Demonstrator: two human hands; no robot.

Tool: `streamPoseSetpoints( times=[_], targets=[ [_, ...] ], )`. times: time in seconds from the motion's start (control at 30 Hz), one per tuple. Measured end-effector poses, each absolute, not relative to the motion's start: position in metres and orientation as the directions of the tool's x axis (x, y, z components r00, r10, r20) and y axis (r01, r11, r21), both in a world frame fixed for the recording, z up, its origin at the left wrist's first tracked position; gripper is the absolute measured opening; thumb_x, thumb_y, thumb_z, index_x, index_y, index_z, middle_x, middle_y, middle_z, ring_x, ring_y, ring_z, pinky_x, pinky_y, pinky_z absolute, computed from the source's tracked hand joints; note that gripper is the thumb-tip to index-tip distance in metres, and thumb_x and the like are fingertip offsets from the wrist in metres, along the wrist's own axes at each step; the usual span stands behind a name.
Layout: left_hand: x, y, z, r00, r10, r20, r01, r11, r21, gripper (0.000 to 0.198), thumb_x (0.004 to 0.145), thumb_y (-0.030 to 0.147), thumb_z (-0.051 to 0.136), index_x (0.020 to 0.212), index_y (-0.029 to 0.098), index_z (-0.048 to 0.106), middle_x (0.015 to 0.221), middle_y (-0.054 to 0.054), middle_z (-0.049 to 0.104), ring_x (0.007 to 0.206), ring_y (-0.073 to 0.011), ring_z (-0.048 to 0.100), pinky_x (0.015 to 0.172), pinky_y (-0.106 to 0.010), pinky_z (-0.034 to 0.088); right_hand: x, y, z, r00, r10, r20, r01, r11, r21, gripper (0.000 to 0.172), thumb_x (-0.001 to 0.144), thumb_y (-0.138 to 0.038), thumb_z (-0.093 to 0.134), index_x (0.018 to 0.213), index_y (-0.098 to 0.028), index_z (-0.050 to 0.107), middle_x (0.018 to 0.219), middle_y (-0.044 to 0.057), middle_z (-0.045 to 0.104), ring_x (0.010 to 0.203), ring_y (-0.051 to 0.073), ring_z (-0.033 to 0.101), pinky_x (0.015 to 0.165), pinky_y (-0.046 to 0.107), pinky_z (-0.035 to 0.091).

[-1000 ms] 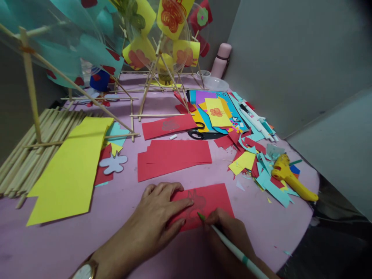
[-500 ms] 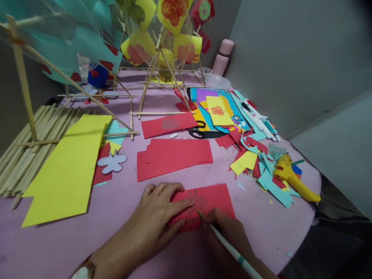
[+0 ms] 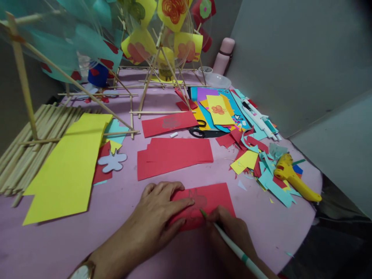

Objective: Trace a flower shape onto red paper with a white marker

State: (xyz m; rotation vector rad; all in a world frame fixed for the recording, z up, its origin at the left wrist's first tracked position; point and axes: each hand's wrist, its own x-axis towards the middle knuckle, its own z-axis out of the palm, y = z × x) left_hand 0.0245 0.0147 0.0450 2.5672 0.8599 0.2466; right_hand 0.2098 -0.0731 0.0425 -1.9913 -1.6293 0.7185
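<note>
A red paper card (image 3: 217,195) lies near the front of the pink table (image 3: 116,209), with a faint dark butterfly-like drawing on it. My left hand (image 3: 161,211) rests on its left side, fingers spread and pressing it down. In my right hand (image 3: 228,226) is a white marker (image 3: 232,244) with a green tip, held in a pinch. The tip is at the card's surface beside the drawing. Behind the card lie red sheets (image 3: 177,153) and another red strip (image 3: 168,123) with a dark drawing.
Yellow sheets (image 3: 68,166) lie over wooden sticks (image 3: 31,155) at left, near a grey flower cutout (image 3: 112,161). Black-handled scissors (image 3: 198,131) lie behind. A yellow glue gun (image 3: 296,178) sits among paper scraps (image 3: 247,161) at right. Stick frames (image 3: 145,93) stand at the back.
The marker tip has moved slightly right and up on the red card, along with my right hand. My left hand stays in place.
</note>
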Motion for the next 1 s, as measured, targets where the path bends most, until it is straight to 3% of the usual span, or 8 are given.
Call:
streamPoseSetpoints(
  times=[1.0],
  targets=[
    [0.0257, 0.0149, 0.0441, 0.776, 0.626, 0.070, 0.540, -0.718, 0.439, 0.036, 0.083, 0.023, 0.057, 0.117, 0.037, 0.057, 0.120, -0.005, 0.050, 0.104, -0.0272, 0.046, 0.083, -0.043, 0.032, 0.2139, -0.0779, 0.0385, 0.106, 0.989, -0.107, 0.723, -0.150, -0.675, 0.015, 0.073, -0.015, 0.042, 0.061, -0.023, 0.046, 0.046, -0.004, 0.054, 0.042, 0.012, 0.049, 0.041, 0.018, 0.035]
  ],
)
